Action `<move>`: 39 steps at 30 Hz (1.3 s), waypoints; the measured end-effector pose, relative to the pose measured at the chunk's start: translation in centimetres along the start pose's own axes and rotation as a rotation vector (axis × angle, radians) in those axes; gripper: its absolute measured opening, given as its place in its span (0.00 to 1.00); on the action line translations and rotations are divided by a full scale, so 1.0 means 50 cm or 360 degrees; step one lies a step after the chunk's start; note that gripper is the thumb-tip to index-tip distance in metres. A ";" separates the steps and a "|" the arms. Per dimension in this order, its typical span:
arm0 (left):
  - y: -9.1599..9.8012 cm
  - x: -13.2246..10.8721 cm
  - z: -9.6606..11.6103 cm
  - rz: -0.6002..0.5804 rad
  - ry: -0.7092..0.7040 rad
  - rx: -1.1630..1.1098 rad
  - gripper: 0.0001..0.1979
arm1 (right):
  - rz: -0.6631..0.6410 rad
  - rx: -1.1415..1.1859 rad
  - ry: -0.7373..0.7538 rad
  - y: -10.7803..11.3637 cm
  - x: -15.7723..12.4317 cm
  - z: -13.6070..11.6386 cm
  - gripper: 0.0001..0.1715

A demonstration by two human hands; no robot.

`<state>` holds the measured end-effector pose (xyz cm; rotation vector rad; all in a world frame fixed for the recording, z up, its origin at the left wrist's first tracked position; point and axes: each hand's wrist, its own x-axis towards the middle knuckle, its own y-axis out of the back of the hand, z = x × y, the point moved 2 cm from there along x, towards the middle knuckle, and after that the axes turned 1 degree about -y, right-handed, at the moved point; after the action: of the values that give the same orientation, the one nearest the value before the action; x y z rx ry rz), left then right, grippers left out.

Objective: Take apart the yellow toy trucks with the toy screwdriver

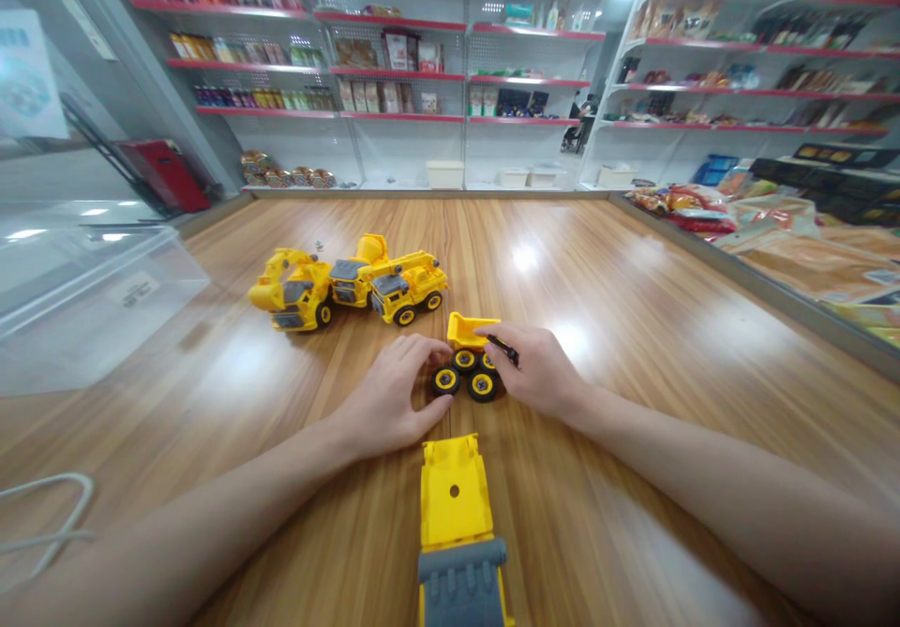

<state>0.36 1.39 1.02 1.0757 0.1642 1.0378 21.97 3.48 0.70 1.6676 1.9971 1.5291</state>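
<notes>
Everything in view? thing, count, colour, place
toy vehicles: three, yellow and grey, left of centre
wheels: four, black and yellow, centre
dump bed: one, yellow, behind wheels
small part: one, black, in right hand
truck body: one, yellow and grey, nearest camera
bin: one, transparent, left
cable: one, white, lower left
table: one, brown, centre
shelves: several, white and red, back
packaged goods: many, mixed, right and shelves
boxes: several, white, bottom shelf
case: one, red, back left
sign: one, pale, upper left
left hand: one, bare, beside wheels
right hand: one, bare, gripping small part
</notes>
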 end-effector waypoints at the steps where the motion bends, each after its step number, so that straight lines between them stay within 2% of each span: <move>1: -0.001 0.000 -0.001 -0.0014 -0.0005 -0.0005 0.20 | -0.0010 0.0012 0.0004 0.000 0.000 -0.002 0.15; 3: -0.001 0.000 -0.002 -0.0023 -0.0016 -0.0015 0.21 | -0.0027 0.0025 0.0016 0.000 -0.001 -0.007 0.19; 7: -0.002 0.001 -0.005 -0.0025 -0.0056 -0.0024 0.21 | -0.0163 0.0009 0.0097 0.002 -0.005 -0.021 0.40; 9: -0.002 0.003 -0.005 -0.0033 -0.0086 -0.0033 0.20 | -0.0247 -0.0010 0.0130 0.002 -0.006 -0.024 0.43; 21: -0.008 0.004 -0.010 -0.0066 -0.0117 -0.0154 0.15 | -0.0326 -0.0121 0.0136 0.004 -0.007 -0.024 0.31; 26: 0.001 0.004 0.000 -0.0042 -0.0131 -0.0233 0.16 | -0.0288 -0.0104 0.0149 0.007 -0.007 -0.027 0.30; 32: 0.010 -0.001 0.011 -0.0084 -0.0082 -0.0193 0.24 | -0.0273 -0.0104 0.0158 0.006 -0.006 -0.024 0.30; 39: 0.008 0.000 0.012 -0.0138 -0.0122 -0.0225 0.23 | -0.0291 -0.0096 0.0160 0.006 -0.004 -0.023 0.31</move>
<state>0.44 1.02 1.63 0.9699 0.0735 0.9154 21.49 2.58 1.38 1.3693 2.0646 1.6182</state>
